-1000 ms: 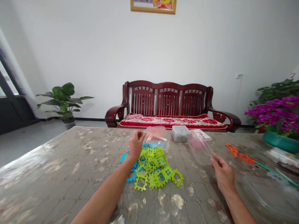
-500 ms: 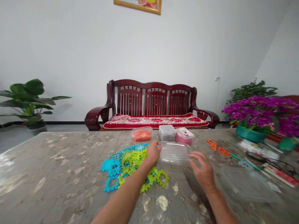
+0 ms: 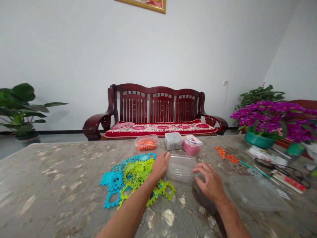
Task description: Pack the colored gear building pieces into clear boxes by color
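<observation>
Narrow passage of tabletop (image 3: 223,169) between right hand (image 3: 209,181) and clear plastic lid (image 3: 257,194). Obstacles: clear plastic box (image 3: 180,168) between both hands; three small boxes (image 3: 173,141) behind it; interlocking plastic tiles (image 3: 128,178) beside left hand (image 3: 160,165).

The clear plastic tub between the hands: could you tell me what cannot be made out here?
Head view, clear plastic tub: ends covered by the left hand and right hand.
Head view, framed picture: cut off by the top edge.
Head view, small lidded box: contents too small to identify.

Right-hand fingers (image 3: 200,169) partly hide the clear plastic tub (image 3: 179,169); the gold-framed picture (image 3: 148,4) is cut off at top.
</observation>
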Demonstrator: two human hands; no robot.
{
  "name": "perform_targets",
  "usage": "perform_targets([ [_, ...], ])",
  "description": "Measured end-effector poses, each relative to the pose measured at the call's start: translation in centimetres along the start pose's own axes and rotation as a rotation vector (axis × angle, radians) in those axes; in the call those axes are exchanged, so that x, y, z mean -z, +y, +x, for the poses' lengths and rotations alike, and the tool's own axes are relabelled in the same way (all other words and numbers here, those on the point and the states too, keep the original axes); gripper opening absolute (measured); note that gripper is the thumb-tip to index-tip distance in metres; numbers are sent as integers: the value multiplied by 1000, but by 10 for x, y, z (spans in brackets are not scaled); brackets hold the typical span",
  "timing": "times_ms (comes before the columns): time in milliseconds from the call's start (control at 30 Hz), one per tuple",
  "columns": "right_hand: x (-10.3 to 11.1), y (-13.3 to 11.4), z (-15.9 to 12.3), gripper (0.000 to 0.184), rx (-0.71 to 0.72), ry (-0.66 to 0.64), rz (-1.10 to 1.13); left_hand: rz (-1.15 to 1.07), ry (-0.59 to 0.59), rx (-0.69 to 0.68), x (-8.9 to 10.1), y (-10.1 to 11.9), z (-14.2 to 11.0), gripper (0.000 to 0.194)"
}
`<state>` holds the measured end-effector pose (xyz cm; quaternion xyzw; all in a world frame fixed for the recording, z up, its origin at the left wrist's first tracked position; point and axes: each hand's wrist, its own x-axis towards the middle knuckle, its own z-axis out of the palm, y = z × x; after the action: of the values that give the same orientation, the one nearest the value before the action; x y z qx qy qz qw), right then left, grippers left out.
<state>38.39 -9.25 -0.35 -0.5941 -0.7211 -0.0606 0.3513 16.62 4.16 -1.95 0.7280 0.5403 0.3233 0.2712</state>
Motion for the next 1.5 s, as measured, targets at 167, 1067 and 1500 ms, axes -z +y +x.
perform_targets([
  [167,4,-2,1,25,-12,-66,42,7,-5,-124,-10,2,-1,39],
  [1067,-53,-7,22,53,-16,-156,-352,208,-155,-437,-7,-4,-10,50],
  [1500,-25,-33,40,65,-226,-450,-313,358,-159,-315,13,18,-22,52],
])
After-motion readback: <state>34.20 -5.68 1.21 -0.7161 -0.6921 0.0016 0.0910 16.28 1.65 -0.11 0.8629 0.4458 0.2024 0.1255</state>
